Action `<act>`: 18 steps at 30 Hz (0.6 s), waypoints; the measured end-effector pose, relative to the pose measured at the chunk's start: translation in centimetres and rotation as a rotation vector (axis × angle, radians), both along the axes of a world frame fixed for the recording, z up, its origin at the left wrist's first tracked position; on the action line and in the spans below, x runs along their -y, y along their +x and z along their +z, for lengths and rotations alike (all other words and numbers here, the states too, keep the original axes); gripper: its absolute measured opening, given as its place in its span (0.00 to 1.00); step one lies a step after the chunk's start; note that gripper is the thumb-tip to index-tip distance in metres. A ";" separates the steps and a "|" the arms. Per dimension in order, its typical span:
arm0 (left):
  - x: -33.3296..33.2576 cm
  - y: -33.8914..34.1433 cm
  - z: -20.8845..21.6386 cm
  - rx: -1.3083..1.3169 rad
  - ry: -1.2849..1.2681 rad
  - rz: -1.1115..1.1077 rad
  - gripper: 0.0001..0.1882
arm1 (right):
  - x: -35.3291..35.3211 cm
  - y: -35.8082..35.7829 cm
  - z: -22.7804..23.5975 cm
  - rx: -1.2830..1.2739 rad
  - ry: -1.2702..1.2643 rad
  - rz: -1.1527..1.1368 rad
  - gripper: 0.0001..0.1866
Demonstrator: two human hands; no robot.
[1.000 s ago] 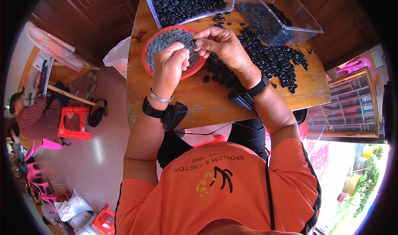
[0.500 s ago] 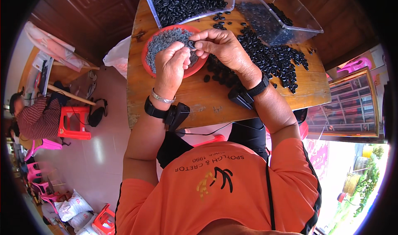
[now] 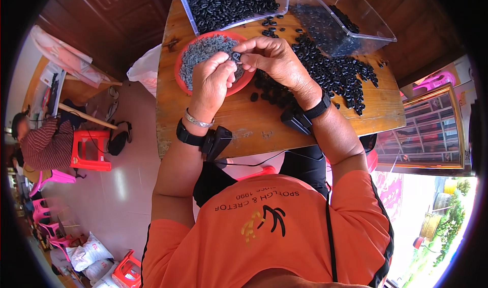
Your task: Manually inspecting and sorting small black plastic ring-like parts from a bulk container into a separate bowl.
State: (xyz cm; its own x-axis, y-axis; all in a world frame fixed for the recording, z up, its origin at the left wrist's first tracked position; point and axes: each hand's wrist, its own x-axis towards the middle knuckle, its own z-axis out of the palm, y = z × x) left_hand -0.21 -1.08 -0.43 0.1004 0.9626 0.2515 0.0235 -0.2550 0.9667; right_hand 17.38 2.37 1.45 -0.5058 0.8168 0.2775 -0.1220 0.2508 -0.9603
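Observation:
Over the red bowl (image 3: pixel 179 74), both my hands meet around a small black oval plastic piece (image 3: pixel 235 57) with an opening in it. My left hand (image 3: pixel 212 80) is closed, its thumb and fingers pressed together at the piece's left side. From the right, my right hand (image 3: pixel 277 62) pinches it between thumb and index finger. Whether a second small part sits between the fingertips is hidden. Heaped inside the bowl are small thin grey pieces (image 3: pixel 195 59). A spread of similar black oval pieces (image 3: pixel 325 69) lies on the wooden table (image 3: pixel 203 130) beside my right hand.
A clear plastic box (image 3: pixel 194 21) full of black pieces stands behind the bowl. Another clear box (image 3: pixel 376 36) is at the far right, with black pieces in and around it. A white bag (image 3: pixel 145 69) hangs by the table's left edge. A person sits at the left near a red stool (image 3: pixel 91 151).
The black piece has turned between my fingertips, so its opening shows more plainly. My hands have shifted very slightly; the rest stays put.

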 end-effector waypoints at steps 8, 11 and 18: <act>0.0 0.1 -0.1 -0.021 -0.002 0.057 0.12 | 0.1 0.0 0.1 0.075 0.021 -0.029 0.12; -0.1 -0.1 -0.3 -0.042 0.008 0.035 0.12 | 0.2 -0.1 0.1 0.106 0.073 -0.053 0.13; 0.1 0.2 -0.2 -0.005 0.003 0.033 0.11 | 0.2 0.0 0.0 0.108 0.113 -0.059 0.13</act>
